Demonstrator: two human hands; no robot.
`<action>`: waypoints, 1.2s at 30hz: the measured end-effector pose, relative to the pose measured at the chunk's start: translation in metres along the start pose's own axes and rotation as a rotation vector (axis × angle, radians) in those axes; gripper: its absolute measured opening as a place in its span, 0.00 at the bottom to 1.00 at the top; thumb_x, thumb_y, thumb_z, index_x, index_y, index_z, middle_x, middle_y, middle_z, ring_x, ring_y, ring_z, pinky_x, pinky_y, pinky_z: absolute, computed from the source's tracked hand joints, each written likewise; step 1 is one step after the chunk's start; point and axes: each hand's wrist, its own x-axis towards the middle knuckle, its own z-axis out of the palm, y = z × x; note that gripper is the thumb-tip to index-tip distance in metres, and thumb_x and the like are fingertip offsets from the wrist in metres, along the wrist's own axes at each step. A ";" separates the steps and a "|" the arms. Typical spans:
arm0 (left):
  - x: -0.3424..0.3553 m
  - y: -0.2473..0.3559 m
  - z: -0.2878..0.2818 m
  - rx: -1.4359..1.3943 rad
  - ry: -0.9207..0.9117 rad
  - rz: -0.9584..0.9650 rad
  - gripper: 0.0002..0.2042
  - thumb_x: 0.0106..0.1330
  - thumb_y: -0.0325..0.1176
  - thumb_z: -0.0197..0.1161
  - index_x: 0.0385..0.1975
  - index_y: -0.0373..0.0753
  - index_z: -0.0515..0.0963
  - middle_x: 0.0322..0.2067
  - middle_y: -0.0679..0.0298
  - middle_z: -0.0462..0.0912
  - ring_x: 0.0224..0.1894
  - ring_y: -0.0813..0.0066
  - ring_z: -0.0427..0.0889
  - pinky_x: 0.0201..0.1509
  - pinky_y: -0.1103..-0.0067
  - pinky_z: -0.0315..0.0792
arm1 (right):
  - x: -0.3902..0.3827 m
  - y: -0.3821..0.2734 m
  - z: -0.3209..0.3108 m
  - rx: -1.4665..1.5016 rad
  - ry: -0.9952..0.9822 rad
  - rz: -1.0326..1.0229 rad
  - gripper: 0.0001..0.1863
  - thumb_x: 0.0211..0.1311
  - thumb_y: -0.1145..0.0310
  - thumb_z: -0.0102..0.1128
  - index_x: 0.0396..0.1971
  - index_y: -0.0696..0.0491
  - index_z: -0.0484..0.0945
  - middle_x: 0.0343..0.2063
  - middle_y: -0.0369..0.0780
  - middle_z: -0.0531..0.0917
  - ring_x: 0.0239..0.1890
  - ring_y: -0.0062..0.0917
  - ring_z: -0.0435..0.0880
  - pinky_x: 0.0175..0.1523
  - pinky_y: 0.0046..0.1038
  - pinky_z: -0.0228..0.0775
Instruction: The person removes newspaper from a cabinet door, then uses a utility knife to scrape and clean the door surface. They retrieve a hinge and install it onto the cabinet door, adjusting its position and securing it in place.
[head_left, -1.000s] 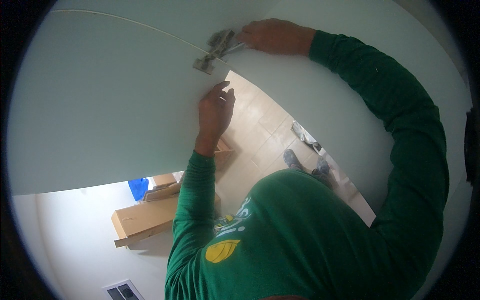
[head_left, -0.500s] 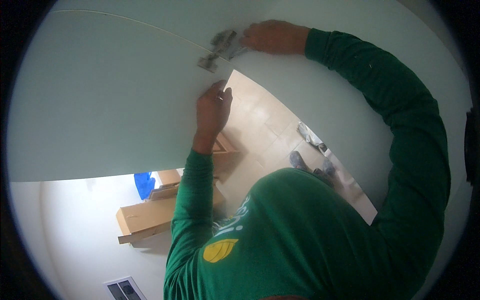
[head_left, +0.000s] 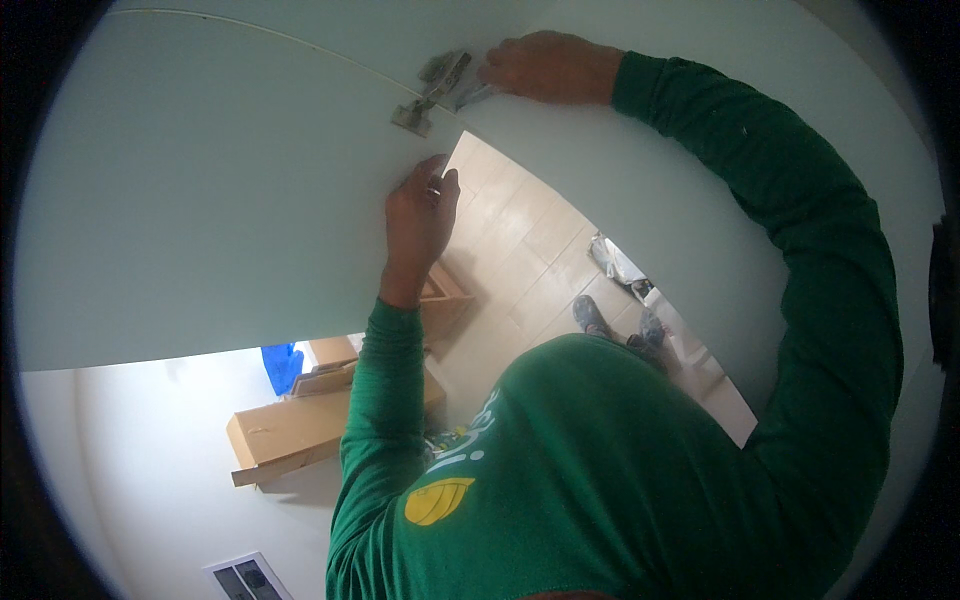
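A metal cabinet hinge point(head_left: 432, 95) bridges the seam between a broad pale door panel point(head_left: 200, 220) on the left and a pale cabinet panel point(head_left: 690, 220) on the right. My left hand point(head_left: 418, 225) is closed on the door panel's edge just below the hinge, thumb on the near side, a ring on one finger. My right hand point(head_left: 550, 68) rests against the cabinet panel to the right of the hinge, its fingers bent together. By its fingertips a small greyish, shiny piece point(head_left: 474, 97) shows; the hand hides much of it, and I cannot tell its kind.
Below the gap between the panels lies a tiled floor point(head_left: 510, 250), where my shoes point(head_left: 590, 313) show. A crumpled plastic wrapping point(head_left: 615, 262) is near them. Cardboard boxes point(head_left: 320, 425) and a blue bag point(head_left: 282, 366) are at lower left, by a white wall point(head_left: 130, 460).
Hinge, both hands and door edge sit slightly higher in the view, and the picture is sharper. Both hands keep the same places relative to the hinge.
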 end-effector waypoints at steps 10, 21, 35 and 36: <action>-0.002 0.003 0.000 -0.032 -0.004 -0.055 0.14 0.71 0.35 0.61 0.49 0.32 0.81 0.24 0.55 0.85 0.23 0.68 0.83 0.31 0.73 0.77 | -0.001 -0.001 0.006 0.082 0.084 0.000 0.16 0.73 0.65 0.54 0.55 0.56 0.73 0.46 0.45 0.81 0.47 0.36 0.85 0.54 0.35 0.82; 0.000 0.002 0.004 0.012 0.008 -0.023 0.14 0.69 0.34 0.63 0.49 0.32 0.81 0.26 0.53 0.87 0.24 0.62 0.86 0.33 0.71 0.80 | -0.003 0.001 0.014 0.029 0.169 -0.014 0.15 0.75 0.63 0.51 0.53 0.56 0.74 0.42 0.45 0.81 0.48 0.36 0.86 0.55 0.37 0.82; -0.004 0.000 0.005 -0.017 0.027 0.024 0.12 0.71 0.34 0.63 0.49 0.34 0.80 0.23 0.57 0.84 0.21 0.71 0.81 0.30 0.74 0.77 | -0.007 0.002 0.008 -0.014 0.064 0.014 0.16 0.73 0.65 0.54 0.54 0.56 0.74 0.43 0.45 0.81 0.48 0.35 0.86 0.54 0.35 0.83; -0.004 0.000 0.005 -0.018 0.028 0.026 0.13 0.71 0.34 0.63 0.49 0.34 0.80 0.23 0.57 0.84 0.21 0.71 0.81 0.30 0.74 0.77 | -0.006 0.002 0.008 -0.005 0.053 0.011 0.16 0.72 0.66 0.56 0.55 0.56 0.75 0.43 0.45 0.81 0.48 0.35 0.85 0.55 0.34 0.82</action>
